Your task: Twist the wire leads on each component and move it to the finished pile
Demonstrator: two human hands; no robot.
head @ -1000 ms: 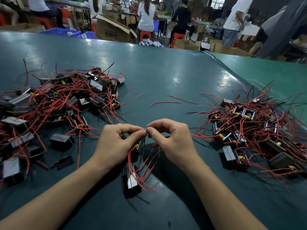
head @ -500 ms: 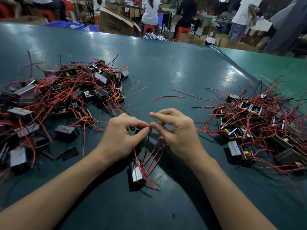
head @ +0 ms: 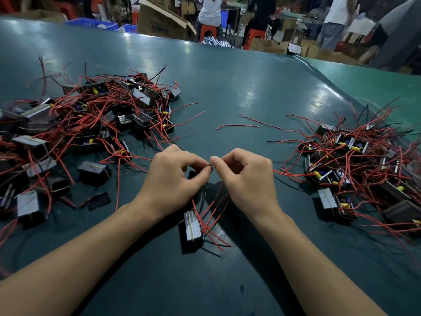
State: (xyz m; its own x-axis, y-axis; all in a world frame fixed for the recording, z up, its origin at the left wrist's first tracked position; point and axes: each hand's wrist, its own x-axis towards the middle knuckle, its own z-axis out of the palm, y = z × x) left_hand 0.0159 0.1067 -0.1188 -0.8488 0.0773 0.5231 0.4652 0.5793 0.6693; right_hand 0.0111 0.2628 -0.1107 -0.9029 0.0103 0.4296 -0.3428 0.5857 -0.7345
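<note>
Red wires: thin red wires [head: 211, 208] are coming out of the small block [head: 193, 226] and bending up to the hands. They look soft and bendy, so I think they are easy to twist and will keep the twist.
Wire tips: both hands are pinching the tips [head: 210, 165] between thumb and finger, just above the table. I think the tips are the best place to hold for twisting.
Left hand: the left hand [head: 173, 176] is curling tight, with a narrow pinch on the tips.
Right hand: the right hand [head: 245, 176] is doing the same from the other side, and the 2 pinches are almost touching.
Small block: it is lying on the green table [head: 227, 87], just below the hands. It looks small and light, but hard. I think pulling too hard on the wires could drag it or hurt the wires.
Piles: 1 pile [head: 86, 124] is lying on the left and 1 pile [head: 364, 165] on the right. I cannot tell which is the finished one.
Loose wires: 2 loose wires [head: 237, 126] are lying between the piles.
Picking up: I think holding the block by its sides is safer than lifting it by the wires.
</note>
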